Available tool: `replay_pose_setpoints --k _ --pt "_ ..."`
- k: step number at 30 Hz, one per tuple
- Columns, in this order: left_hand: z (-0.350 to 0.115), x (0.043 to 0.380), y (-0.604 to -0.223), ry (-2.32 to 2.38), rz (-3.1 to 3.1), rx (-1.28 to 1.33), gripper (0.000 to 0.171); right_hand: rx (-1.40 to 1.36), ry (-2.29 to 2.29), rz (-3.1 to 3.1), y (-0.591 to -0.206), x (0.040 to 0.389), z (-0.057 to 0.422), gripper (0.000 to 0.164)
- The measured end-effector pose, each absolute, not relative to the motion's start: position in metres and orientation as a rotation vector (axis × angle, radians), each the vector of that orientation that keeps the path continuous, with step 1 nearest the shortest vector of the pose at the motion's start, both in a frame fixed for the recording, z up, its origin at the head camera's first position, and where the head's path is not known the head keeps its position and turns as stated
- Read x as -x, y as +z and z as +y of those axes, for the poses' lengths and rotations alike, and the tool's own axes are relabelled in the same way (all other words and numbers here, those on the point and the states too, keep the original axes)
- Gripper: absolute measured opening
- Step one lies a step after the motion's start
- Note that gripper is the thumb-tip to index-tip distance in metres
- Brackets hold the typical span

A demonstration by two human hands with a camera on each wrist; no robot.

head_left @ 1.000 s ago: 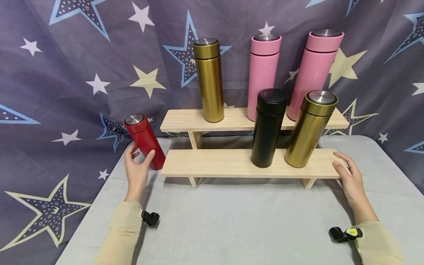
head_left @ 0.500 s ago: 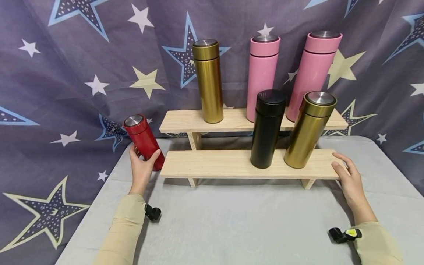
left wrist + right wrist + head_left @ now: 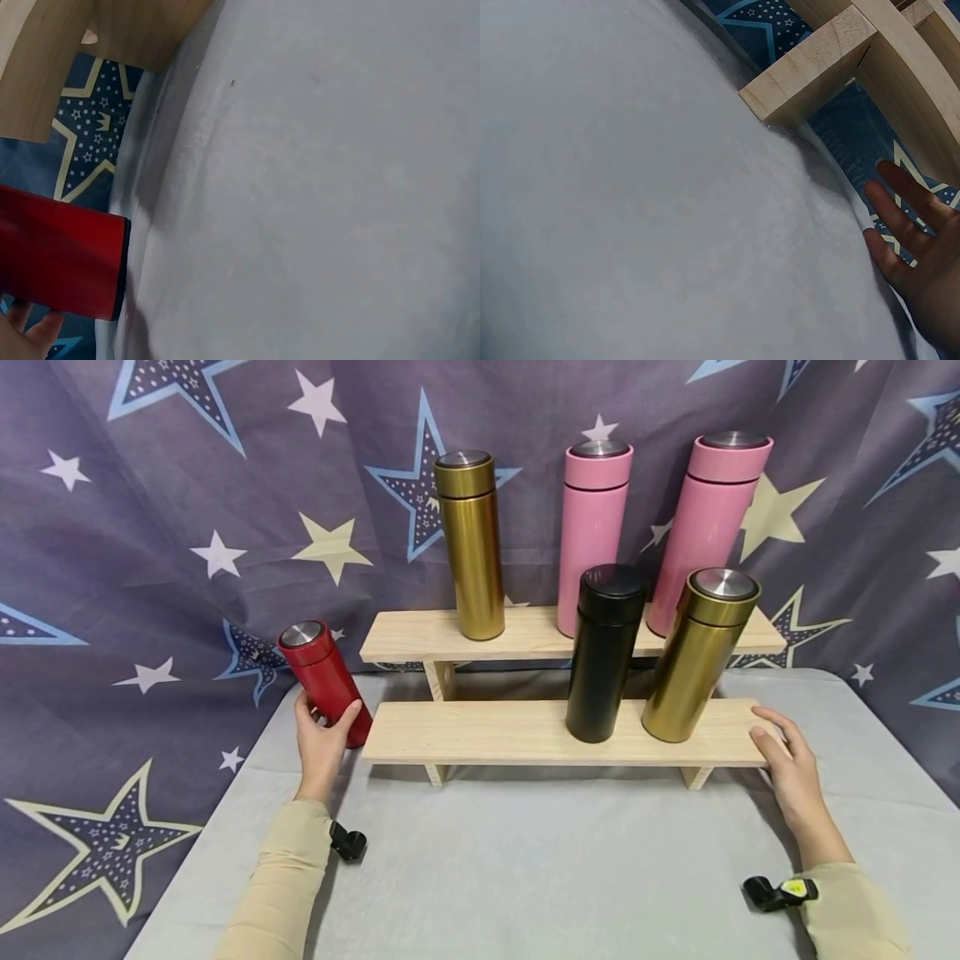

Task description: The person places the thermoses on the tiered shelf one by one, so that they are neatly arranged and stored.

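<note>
At the table's left side stands a red thermos bottle point(image 3: 321, 667) with a steel-topped lid. My left hand point(image 3: 322, 752) holds its lower part, thumb on the near right side and fingers around the left, partly hidden. The left wrist view shows the bottle's dark-edged base point(image 3: 75, 259) by the table surface. My right hand point(image 3: 797, 777) is at the right end of the lower wooden shelf point(image 3: 465, 731), fingertips at its edge. In the right wrist view that hand point(image 3: 922, 251) has its fingers spread and holds nothing.
A black thermos point(image 3: 606, 660) and a gold thermos point(image 3: 699, 660) stand on the lower shelf. The raised back shelf point(image 3: 412, 631) bears another gold thermos point(image 3: 472, 552) and two pink ones point(image 3: 596, 527). A star-patterned cloth hangs behind the grey-covered table point(image 3: 540, 860).
My left hand has shifted slightly right and closed in on the red thermos, its thumb now against the side. The right hand stays at the shelf end.
</note>
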State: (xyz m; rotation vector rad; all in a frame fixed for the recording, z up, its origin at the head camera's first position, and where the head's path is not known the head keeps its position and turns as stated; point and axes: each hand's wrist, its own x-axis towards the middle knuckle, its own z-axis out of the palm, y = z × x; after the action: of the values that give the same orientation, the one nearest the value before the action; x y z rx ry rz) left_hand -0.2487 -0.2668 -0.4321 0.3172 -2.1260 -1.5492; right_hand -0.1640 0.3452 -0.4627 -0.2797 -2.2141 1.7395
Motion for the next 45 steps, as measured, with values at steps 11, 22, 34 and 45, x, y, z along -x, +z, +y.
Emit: replay_pose_setpoints --k 11,22,34,45 --pt "-0.271 0.243 -0.434 -1.526 -2.070 -0.354 0.082 0.252 1.867 -2.110 -0.463 0.163 0.344 0.038" --pt "-0.278 0.219 -0.421 -1.545 -1.971 -0.359 0.077 0.288 1.649 -2.285 -0.461 0.162 0.343 0.044" --pt "-0.276 0.196 -0.401 -1.413 -1.974 -0.224 0.077 0.276 1.744 -2.212 -0.462 0.162 0.345 0.042" --pt "-0.263 0.184 -0.384 -1.435 -1.888 -0.122 0.072 0.263 1.756 -2.211 -0.462 0.160 0.344 0.042"
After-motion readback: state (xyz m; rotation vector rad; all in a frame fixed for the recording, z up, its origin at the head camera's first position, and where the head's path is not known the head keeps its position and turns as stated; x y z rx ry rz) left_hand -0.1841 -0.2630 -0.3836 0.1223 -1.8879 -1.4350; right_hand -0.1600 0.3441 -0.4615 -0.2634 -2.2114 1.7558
